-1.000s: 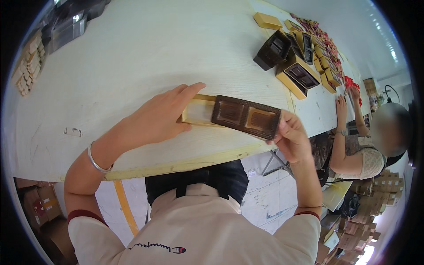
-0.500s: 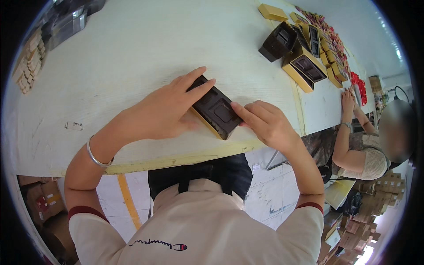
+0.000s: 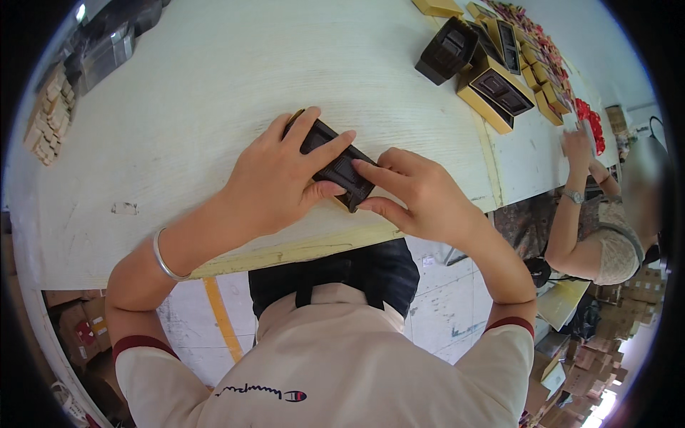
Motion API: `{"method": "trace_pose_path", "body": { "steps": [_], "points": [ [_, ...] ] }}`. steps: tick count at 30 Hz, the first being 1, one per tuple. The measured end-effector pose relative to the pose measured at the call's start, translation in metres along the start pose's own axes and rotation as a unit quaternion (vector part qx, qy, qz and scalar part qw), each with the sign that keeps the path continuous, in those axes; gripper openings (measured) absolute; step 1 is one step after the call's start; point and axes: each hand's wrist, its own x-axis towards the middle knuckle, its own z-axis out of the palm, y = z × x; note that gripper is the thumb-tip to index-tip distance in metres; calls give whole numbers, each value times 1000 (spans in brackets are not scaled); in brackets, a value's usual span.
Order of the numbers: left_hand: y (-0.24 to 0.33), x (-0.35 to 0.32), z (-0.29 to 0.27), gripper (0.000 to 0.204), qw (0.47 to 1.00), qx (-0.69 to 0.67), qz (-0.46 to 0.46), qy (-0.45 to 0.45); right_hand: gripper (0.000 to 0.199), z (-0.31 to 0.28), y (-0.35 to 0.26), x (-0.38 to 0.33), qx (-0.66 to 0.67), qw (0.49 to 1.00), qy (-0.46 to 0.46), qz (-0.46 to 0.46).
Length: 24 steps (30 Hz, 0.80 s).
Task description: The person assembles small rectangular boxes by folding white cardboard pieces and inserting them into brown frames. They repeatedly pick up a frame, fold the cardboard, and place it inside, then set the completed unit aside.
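A black plastic tray (image 3: 338, 170) with moulded recesses sits in a narrow gold box (image 3: 344, 205) on the white table in front of me. My left hand (image 3: 264, 178) grips it from the left, with fingers across its far part and the thumb on its near edge. From the other side, my right hand (image 3: 435, 189) presses an index finger onto the tray, its thumb at the near right corner. Much of the box is covered by the tray and my fingers.
A stack of black trays (image 3: 444, 58) stands at the back right beside open gold boxes (image 3: 485, 113). At far left lie beige stick-like pieces (image 3: 50, 121) and clear plastic packaging (image 3: 107, 63). To the right, a co-worker's hand (image 3: 576, 148) is near red items (image 3: 589, 123).
My left thumb has come up onto the tray's near edge. My right index finger has moved left, farther onto the tray. The box has shifted slightly left and away from me.
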Motion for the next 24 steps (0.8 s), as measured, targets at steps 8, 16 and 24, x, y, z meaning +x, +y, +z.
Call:
{"method": "trace_pose_path", "body": {
  "steps": [8, 16, 24],
  "points": [
    [6, -4, -3, 71, 997, 79, -7, -17, 43, 6, -5, 1, -9, 999, 17, 37],
    [-3, -3, -17, 84, 992, -14, 47, -113, 50, 52, -5, -7, -28, 988, 154, 4],
    [-17, -86, -46, 81, 990, -105, -91, 15, 44, -32, 13, -41, -177, 956, 226, 51]
  ]
}}
